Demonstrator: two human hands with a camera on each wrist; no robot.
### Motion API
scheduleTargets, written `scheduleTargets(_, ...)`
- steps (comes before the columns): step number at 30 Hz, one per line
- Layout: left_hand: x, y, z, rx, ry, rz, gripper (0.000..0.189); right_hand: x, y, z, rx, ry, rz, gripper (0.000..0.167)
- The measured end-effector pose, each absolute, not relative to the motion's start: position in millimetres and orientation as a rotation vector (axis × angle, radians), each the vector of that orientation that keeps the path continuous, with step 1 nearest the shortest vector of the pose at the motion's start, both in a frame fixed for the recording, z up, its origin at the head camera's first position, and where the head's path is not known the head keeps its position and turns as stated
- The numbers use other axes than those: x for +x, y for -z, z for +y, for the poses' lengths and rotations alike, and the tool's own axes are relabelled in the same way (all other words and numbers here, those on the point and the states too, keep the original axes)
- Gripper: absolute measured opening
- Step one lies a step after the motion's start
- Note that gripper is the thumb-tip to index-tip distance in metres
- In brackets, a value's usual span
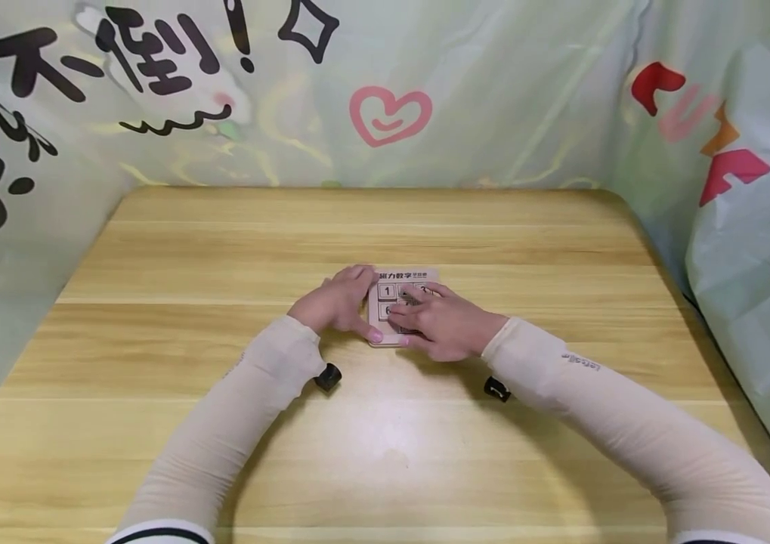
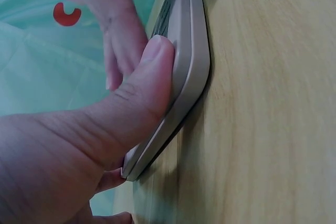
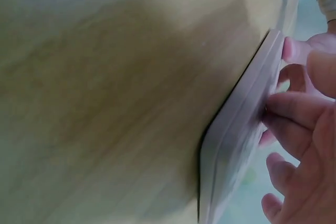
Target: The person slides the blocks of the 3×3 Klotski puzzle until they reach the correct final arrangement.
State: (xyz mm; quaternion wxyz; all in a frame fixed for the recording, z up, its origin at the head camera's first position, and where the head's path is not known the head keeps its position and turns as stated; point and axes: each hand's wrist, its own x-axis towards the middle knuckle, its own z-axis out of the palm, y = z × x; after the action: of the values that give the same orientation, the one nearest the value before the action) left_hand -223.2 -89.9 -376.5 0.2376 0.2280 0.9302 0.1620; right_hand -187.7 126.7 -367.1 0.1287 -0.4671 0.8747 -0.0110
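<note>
A pale pink number slide puzzle (image 1: 391, 340) lies flat on the table. Black characters run along its far edge, and a tile marked 1 (image 1: 388, 292) shows at the upper left. My left hand (image 1: 340, 298) holds its left side, with the thumb (image 2: 155, 72) on the near corner of the frame and the other fingers toward the far corner. From the right, my right hand (image 1: 449, 325) lies over the tiles, its extended fingertips touching them. Several tiles are hidden beneath it. In the right wrist view, two fingers (image 3: 294, 114) meet the top face of the puzzle.
The wooden table (image 1: 385, 453) stretches around the puzzle on all sides. Behind it hangs a pale green printed cloth (image 1: 493, 98), which also covers both sides. A small black device (image 1: 328, 377) sits at the left wrist, another (image 1: 496, 389) at the right.
</note>
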Motion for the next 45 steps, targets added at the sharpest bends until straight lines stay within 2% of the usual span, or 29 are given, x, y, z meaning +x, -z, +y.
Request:
scheduleTargets(6,-224.3,376.2,-89.5,0.608,-0.447,2.574,0.113,-181.4,362.2,131.2,-1.403,0.065,2.492,0.050)
scheduleTargets(13,-224.3,377.5,-88.9,0.593,-0.461,2.553,0.113,-189.3,367.1,140.6,-1.321,0.011,2.619,0.049)
scheduleTargets(23,-223.9,379.4,-87.5,0.610,-0.440,2.555,0.113,-192.7,369.3,125.4,-1.330,0.020,2.567,0.053)
scheduleTargets(35,-222.2,379.5,-87.6,0.580,-0.459,2.555,0.114,-191.1,360.9,167.0,-1.201,0.023,2.628,0.050)
scheduleTargets(45,-220.2,379.6,-89.9,0.595,-0.483,2.561,0.112,-190.7,367.6,149.3,-1.302,0.034,2.608,0.050)
